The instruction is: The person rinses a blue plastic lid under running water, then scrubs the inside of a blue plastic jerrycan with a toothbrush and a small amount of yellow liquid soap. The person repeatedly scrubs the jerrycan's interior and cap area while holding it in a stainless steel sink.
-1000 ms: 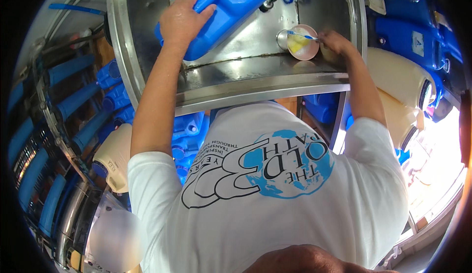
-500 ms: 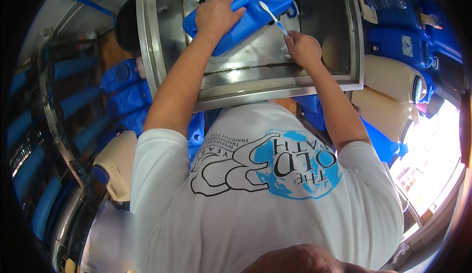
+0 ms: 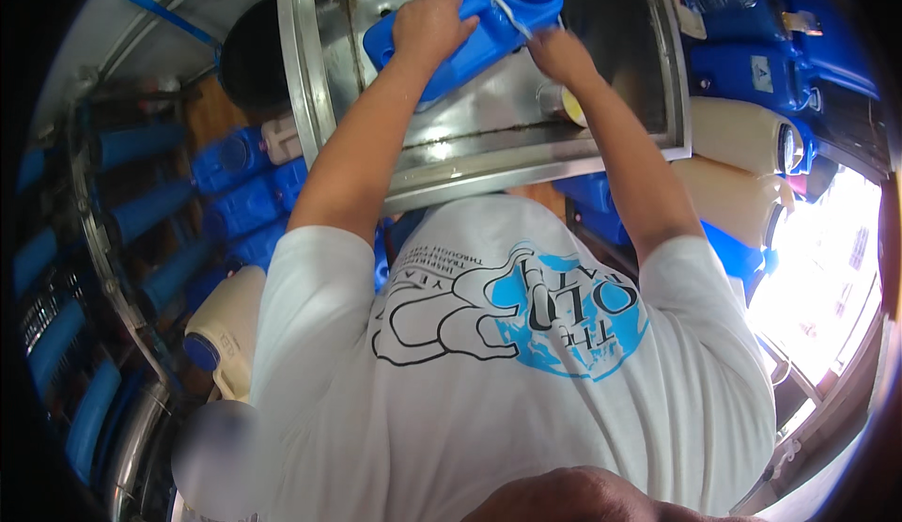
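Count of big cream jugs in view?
3. One cream jug right of the steel tray, second cream jug just below it, third cream jug lower left. Others may be hidden.

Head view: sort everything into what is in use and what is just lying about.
In use:
- blue jug, gripped by the left hand
- white stick, in the right hand at the jug's mouth
- small cup beside that hand
- steel sink

Lying about:
- stacked blue jugs on the left
- cream jugs on the right
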Motion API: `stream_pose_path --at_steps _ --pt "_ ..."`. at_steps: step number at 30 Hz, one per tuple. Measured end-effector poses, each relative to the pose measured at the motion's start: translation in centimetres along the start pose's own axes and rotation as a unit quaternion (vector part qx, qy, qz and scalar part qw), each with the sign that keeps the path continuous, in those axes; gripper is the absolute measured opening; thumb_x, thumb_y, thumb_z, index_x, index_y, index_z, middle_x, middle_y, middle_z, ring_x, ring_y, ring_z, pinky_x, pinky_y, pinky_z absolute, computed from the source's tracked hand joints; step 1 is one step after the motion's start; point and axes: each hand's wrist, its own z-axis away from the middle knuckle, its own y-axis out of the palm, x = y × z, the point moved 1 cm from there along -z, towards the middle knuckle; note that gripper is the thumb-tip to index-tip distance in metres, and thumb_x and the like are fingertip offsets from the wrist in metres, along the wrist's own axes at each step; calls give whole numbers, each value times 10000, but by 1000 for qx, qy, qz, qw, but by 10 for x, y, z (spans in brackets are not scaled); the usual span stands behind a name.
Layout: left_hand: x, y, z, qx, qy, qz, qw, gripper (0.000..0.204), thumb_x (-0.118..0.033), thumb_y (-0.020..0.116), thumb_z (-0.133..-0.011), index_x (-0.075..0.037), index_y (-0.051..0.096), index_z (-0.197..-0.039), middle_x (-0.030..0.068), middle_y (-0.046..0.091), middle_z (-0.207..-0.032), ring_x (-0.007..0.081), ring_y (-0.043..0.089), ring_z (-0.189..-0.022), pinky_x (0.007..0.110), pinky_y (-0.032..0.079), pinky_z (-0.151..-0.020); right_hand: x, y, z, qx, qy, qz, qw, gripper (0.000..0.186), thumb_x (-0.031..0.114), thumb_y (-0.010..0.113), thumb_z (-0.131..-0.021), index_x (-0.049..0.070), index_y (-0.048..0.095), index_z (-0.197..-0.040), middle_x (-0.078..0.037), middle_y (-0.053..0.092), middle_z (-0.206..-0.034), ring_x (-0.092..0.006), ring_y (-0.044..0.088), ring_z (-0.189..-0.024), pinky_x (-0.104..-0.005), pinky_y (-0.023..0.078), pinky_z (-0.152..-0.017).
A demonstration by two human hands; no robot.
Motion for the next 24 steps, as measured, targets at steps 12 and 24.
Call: stream_pose_path --at_steps 12,24 --pt "11 1 -8 -11 13 -18 1000 404 -489 724 -810 -150 743 -1029 79 695 -1044 309 691 -956 447 561 -824 1 -7 48 23 12 2 1000 338 292 516 -930 21 710 -982 -257 691 -1018 -449 658 -968 -512 527 -869" --pt "0 -3 -5 6 -7 -13 1000 408 -481 735 -793 -161 756 -1045 73 704 -1065 296 693 -953 434 560 -833 18 -11 -2 110 5 -94 989 415 337 472 -963 -13 686 -901 -285 685 -949 -416 672 -933 -511 520 -846"
